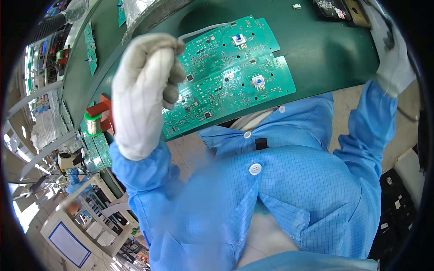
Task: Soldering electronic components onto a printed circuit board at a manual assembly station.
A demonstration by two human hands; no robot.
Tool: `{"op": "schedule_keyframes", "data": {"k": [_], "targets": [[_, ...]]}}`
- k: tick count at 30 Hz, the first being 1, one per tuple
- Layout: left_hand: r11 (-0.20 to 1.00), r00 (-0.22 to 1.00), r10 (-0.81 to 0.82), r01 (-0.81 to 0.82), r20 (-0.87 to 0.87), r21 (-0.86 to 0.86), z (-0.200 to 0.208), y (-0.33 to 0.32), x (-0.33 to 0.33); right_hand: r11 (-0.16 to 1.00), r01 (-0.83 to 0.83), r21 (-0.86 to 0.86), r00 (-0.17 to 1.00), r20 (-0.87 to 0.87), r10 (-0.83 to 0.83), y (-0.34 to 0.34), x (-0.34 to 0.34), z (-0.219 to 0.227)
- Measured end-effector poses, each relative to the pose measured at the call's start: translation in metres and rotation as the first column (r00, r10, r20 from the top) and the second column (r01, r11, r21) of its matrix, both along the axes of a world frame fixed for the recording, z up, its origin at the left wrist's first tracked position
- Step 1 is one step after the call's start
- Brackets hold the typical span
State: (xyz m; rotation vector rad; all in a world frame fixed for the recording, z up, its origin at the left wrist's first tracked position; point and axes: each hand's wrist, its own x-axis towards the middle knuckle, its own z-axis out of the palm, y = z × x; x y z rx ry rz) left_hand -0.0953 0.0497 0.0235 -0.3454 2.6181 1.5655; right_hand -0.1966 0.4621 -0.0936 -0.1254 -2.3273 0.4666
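Observation:
A pair of joined green circuit boards (217,97) lies flat at the table's front edge; each half carries a white part with a blue knob. My left hand (144,86), in a white glove, is over their left end with its fingers curled closed. Whatever those fingers may hold is hidden. At the far right my right hand (394,63), also gloved, reaches up beside a small brown-and-black holder (357,12). Its fingers look closed together, and a dark bit shows between them. A thin cable hangs below that wrist.
A solder wire spool (93,124) on a red stand is left of the boards. More green boards (90,49) lie at the left. A silvery curved object (147,16) is beyond my left hand. A tiny white part (296,6) lies on the green table mat (325,58).

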Motion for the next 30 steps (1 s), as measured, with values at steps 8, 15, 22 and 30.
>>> {"op": "schedule_keyframes", "data": {"k": [8,15,22,30], "targets": [[0.727,0.819,-0.463,0.134,-0.338,-0.673,-0.048,0.005,-0.058,0.374,-0.467,-0.801,0.741,-0.125,0.66,-0.146,0.094,-0.016],[0.577,0.881,-0.45,0.166,-0.143,-0.8,-0.061,0.01,-0.079,0.58,-0.649,-0.492,0.703,-0.094,0.705,-0.159,0.093,-0.028],[0.562,0.854,-0.51,0.238,-0.104,-0.792,-0.05,0.018,-0.081,0.546,-0.626,-0.556,0.676,-0.038,0.736,-0.164,0.089,-0.028],[0.563,0.886,-0.452,0.191,-0.106,-0.804,-0.054,0.03,-0.081,0.554,-0.652,-0.518,0.666,-0.042,0.745,-0.162,0.087,-0.03]]}}
